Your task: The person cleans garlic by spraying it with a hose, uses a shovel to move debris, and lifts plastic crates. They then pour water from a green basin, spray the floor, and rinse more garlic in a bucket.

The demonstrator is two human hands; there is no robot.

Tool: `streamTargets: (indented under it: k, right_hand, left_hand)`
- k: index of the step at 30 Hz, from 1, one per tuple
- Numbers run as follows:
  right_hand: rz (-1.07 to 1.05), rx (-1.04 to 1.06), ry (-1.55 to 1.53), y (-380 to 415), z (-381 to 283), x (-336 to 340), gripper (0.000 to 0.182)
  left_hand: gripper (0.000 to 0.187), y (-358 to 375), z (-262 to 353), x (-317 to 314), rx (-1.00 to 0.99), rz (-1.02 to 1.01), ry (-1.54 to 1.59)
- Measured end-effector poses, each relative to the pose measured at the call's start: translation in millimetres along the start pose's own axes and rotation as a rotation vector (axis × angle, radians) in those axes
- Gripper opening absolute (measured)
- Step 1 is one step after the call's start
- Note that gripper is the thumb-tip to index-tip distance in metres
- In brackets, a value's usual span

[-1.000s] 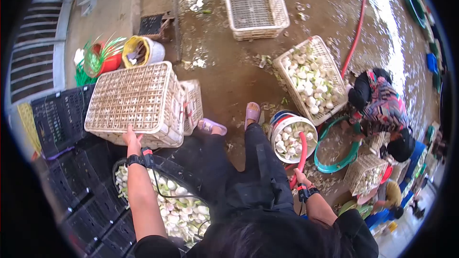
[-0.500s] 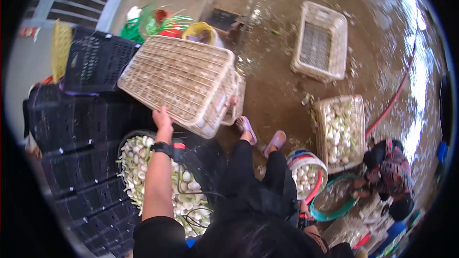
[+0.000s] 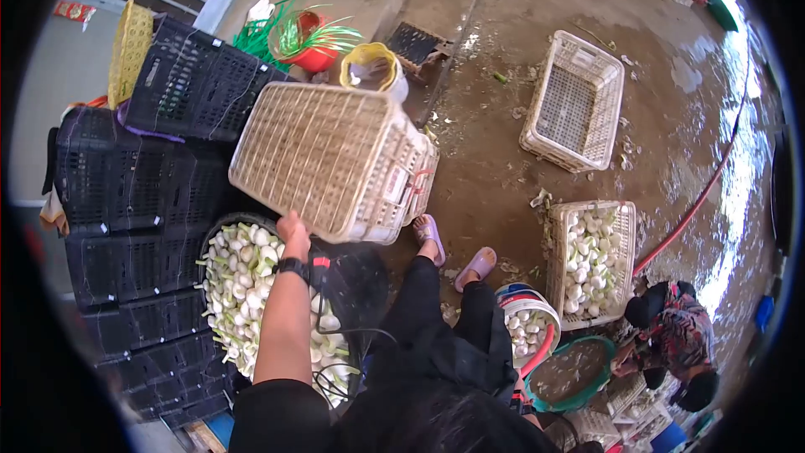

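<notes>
A wet brown floor [image 3: 478,159], shiny on the right. At left, a stack of pale crates [image 3: 310,151], its base partly hidden. Beyond it, a yellow-rimmed bucket [image 3: 401,88] and a red bucket [image 3: 314,59] with green leaves. Right of centre, a pale slatted crate [image 3: 566,155]; below it, a crate of white bulbs [image 3: 555,260], a bucket of white bulbs [image 3: 511,294] and a green basin [image 3: 605,376]. A red hose [image 3: 700,214] curves along the right; pale scraps [image 3: 541,197] lie scattered.

Red flowerpot [image 3: 316,58], yellow-rimmed bucket [image 3: 372,67]
</notes>
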State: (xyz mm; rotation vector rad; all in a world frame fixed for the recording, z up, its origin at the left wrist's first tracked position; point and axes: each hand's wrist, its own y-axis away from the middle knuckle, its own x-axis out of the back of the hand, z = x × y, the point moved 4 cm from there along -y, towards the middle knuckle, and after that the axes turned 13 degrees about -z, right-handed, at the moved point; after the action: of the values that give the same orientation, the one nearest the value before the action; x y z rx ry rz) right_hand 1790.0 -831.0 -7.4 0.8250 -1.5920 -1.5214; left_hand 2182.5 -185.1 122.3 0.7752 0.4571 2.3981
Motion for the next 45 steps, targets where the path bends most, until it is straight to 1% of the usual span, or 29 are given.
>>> streamTargets:
  k: [1,2,4,5,6,8,9,10,12,14,16,17,19,22,23,24,26,27,30,31,33,34,37,39,40,41,42,44,45]
  right_hand:
    - [0.002,0.004,-0.003,5.6,-0.5,-0.1,0.035]
    - [0.002,0.009,-0.005,11.6,0.0,0.0,0.035]
    - [0.005,0.029,-0.003,20.0,-3.4,0.8,0.035]
    - [0.008,0.034,-0.001,24.0,-5.4,0.6,0.035]
    - [0.005,0.043,0.005,28.0,-8.4,-0.3,0.035]
    - [0.0,0.063,0.006,36.6,-14.4,-4.2,0.035]
    - [-0.001,0.073,0.0,41.4,-16.2,-4.1,0.034]
    - [-0.003,0.083,-0.003,45.7,-19.1,-6.8,0.034]
    - [-0.024,0.087,-0.021,50.3,-20.7,-13.3,0.032]
    - [-0.047,0.089,-0.021,48.5,-18.0,-16.7,0.03]
    - [-0.052,0.092,-0.016,37.5,-9.5,-20.7,0.031]
    - [-0.038,0.085,-0.064,28.7,-2.7,-23.9,0.031]
    - [-0.122,0.134,-0.032,22.4,3.1,-34.8,0.031]
    - [-0.208,0.217,-0.019,25.1,6.0,-30.4,0.032]
    - [-0.186,0.142,-0.148,26.4,12.0,-33.5,0.032]
    - [-0.174,0.073,-0.27,27.5,13.4,-39.7,0.031]
    - [-0.161,0.018,-0.422,35.0,17.9,-47.0,0.029]
    - [-0.159,0.072,-0.43,38.9,19.1,-49.1,0.027]
    - [-0.191,0.042,-0.491,43.7,32.8,-57.8,0.029]
    - [-0.182,0.043,-0.532,44.5,37.4,-60.3,0.029]
    - [-0.12,0.073,-0.47,48.7,47.6,-67.5,0.03]
    - [-0.11,0.07,-0.498,52.5,51.1,-71.2,0.03]
    - [-0.088,0.004,-0.532,61.8,61.2,-79.5,0.03]
    - [-0.081,0.08,-0.445,64.9,63.2,-79.6,0.023]
    - [-0.062,0.062,-0.477,81.2,59.7,-81.3,0.024]
    - [-0.028,0.055,-0.525,88.7,60.9,-88.8,0.025]
    - [0.02,0.058,-0.561,96.1,58.8,-86.1,0.025]
    - [0.036,0.063,-0.483,119.7,49.7,-81.4,0.025]
    - [0.042,0.056,-0.444,125.8,48.3,-79.3,0.024]
  left_hand:
    - [0.03,4.3,-19.9,3.8,0.07,-0.032,0.109]
    - [0.033,-19.0,-57.9,14.3,0.137,-0.09,0.192]
    - [0.043,28.6,-45.8,-5.0,0.274,-0.027,0.042]
    - [0.043,50.3,-37.4,-21.6,0.251,-0.089,0.065]
    - [0.043,69.5,-37.2,-32.9,0.258,-0.102,0.057]
    - [0.039,105.1,-28.8,-69.0,0.137,-0.484,0.038]
    - [0.033,120.7,-30.6,-80.6,0.143,-0.605,0.021]
    - [0.033,134.9,-34.6,-90.4,0.184,-0.702,0.029]
    - [0.032,159.8,-39.3,-103.4,0.216,-0.847,-0.122]
    - [0.031,166.0,-55.1,-100.6,0.262,-0.967,-0.247]
    - [0.028,168.7,-65.3,-92.1,0.284,-0.956,-0.393]
    - [0.027,166.9,-68.8,-86.8,0.284,-0.944,-0.423]
    - [0.026,160.2,-75.1,-74.9,0.287,-0.937,-0.48]
    - [0.025,149.1,-74.4,-76.0,0.264,-0.941,-0.602]
    - [0.025,150.0,-69.0,-81.5,0.247,-0.945,-0.639]
    - [0.025,151.0,-61.4,-89.4,0.224,-0.941,-0.669]
    - [0.025,147.5,-48.3,-109.4,0.182,-0.984,-0.701]
    - [0.024,140.0,-41.7,-125.1,0.172,-1.006,-0.739]
    - [0.021,148.4,-18.8,-180.1,0.107,-1.084,-0.868]
    - [0.021,150.4,-9.8,-201.2,0.06,-1.135,-0.874]
    - [0.022,164.1,6.4,-237.0,-0.016,-1.236,-0.876]
    - [0.022,179.1,15.4,-248.2,-0.019,-1.258,-0.895]
    - [0.027,214.7,36.8,-262.6,-0.188,-1.361,-0.908]
    - [0.026,193.0,26.3,-268.4,-0.16,-1.404,-0.918]
    - [0.024,171.3,20.2,-269.3,-0.139,-1.424,-0.931]
    - [0.022,129.5,-0.7,-276.3,0.001,-1.577,-0.814]
    - [0.018,131.5,-3.3,-269.2,0.011,-1.433,-0.887]
    - [0.013,97.2,-22.9,-264.4,0.139,-1.408,-0.957]
    - [0.013,103.2,-19.0,-258.2,0.114,-1.39,-1.021]
